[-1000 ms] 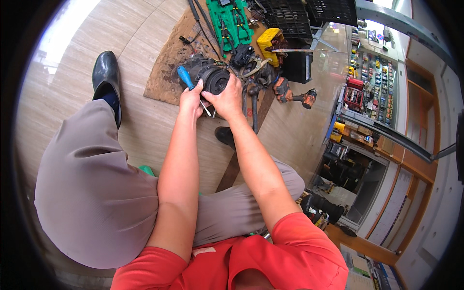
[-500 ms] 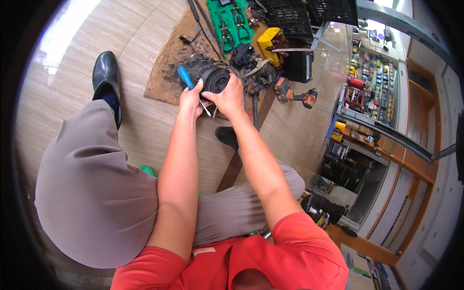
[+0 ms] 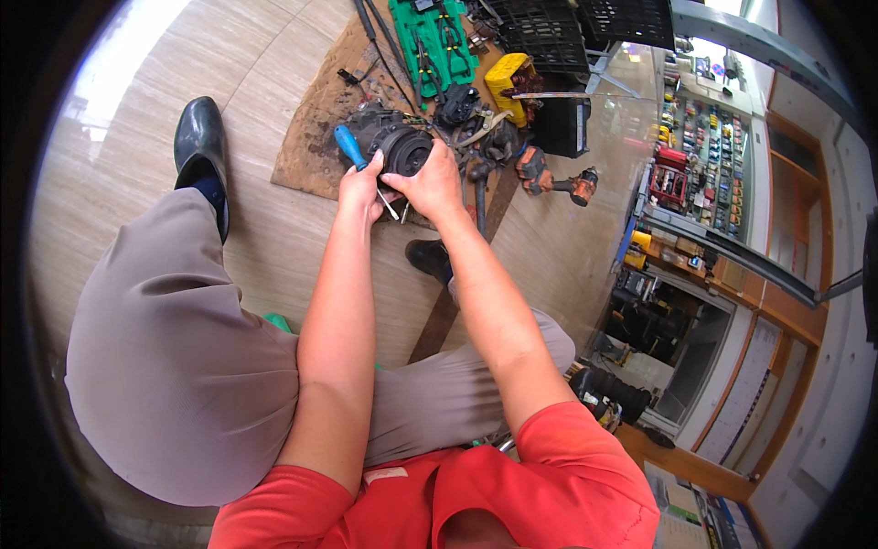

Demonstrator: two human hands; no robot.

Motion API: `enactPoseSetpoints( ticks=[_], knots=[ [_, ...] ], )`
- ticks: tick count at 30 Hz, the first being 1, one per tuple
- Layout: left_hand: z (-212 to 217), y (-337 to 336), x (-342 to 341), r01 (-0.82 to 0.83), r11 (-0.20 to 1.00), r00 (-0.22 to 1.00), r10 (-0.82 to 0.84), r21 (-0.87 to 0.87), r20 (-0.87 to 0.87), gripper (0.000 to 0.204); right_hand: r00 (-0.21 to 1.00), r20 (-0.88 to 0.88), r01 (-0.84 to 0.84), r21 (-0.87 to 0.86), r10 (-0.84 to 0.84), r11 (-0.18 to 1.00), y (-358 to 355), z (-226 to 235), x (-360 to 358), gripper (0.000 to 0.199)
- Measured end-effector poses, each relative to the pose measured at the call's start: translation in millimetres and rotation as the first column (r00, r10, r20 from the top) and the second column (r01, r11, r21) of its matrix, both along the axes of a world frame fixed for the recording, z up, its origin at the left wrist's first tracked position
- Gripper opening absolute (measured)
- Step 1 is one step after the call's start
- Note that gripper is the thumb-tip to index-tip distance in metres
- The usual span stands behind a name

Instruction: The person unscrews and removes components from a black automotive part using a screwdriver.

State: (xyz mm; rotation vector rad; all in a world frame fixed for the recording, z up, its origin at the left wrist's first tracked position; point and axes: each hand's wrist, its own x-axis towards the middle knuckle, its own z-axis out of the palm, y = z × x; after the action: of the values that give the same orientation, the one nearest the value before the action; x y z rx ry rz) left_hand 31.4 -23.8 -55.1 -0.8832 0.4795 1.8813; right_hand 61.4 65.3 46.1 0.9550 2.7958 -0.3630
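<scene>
A dark, greasy machine unit (image 3: 370,119) with a round black pulley (image 3: 408,145) on its near side rests on a brown board. My left hand (image 3: 362,187) is closed around a screwdriver (image 3: 347,144); its blue handle sticks up past the thumb and its metal shaft shows below the hand. That thumb also lies against the pulley's edge. On the pulley's right side, my right hand (image 3: 438,188) grips the rim, thumb across its near face. The fingers under the pulley are mostly hidden.
Beyond the unit lie a green tray of pliers (image 3: 437,46), black cables (image 3: 382,41) and a yellow container (image 3: 510,87). To the right are a hammer (image 3: 481,188), an orange-and-black cordless power tool (image 3: 554,176) and a black box (image 3: 560,126). The board (image 3: 306,151) ends left of the unit.
</scene>
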Motion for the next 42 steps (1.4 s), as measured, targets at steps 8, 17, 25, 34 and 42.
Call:
enactPoseSetpoints(
  ticks=[8,17,25,34,42],
  knots=[
    [-1.3,0.3,1.6,0.017,0.999,1.000,-0.017,-0.032,-0.010,0.027,0.996,0.064,0.053,0.024,-0.055,0.998,-9.1,6.2,-2.4,0.095],
    [0.6,3.0,2.1,0.022,0.998,1.000,-0.022,-0.060,-0.002,0.024,0.987,0.150,0.041,0.070,-0.051,0.997,-10.0,12.4,-9.1,0.095],
    [-5.8,4.0,3.6,0.014,0.999,1.000,-0.015,-0.047,-0.009,0.025,0.991,0.131,-0.004,0.057,-0.004,0.998,-5.5,8.1,-7.8,0.097],
    [-2.8,2.7,3.5,-0.011,1.000,1.000,0.011,-0.014,-0.003,0.028,0.993,0.116,-0.020,0.069,0.012,0.997,-3.2,8.6,-5.9,0.098],
    [-3.8,2.9,3.2,-0.014,1.000,1.000,0.014,-0.012,0.006,0.027,0.996,0.086,-0.038,0.121,0.027,0.992,-5.5,4.2,-1.8,0.100]
  ],
)
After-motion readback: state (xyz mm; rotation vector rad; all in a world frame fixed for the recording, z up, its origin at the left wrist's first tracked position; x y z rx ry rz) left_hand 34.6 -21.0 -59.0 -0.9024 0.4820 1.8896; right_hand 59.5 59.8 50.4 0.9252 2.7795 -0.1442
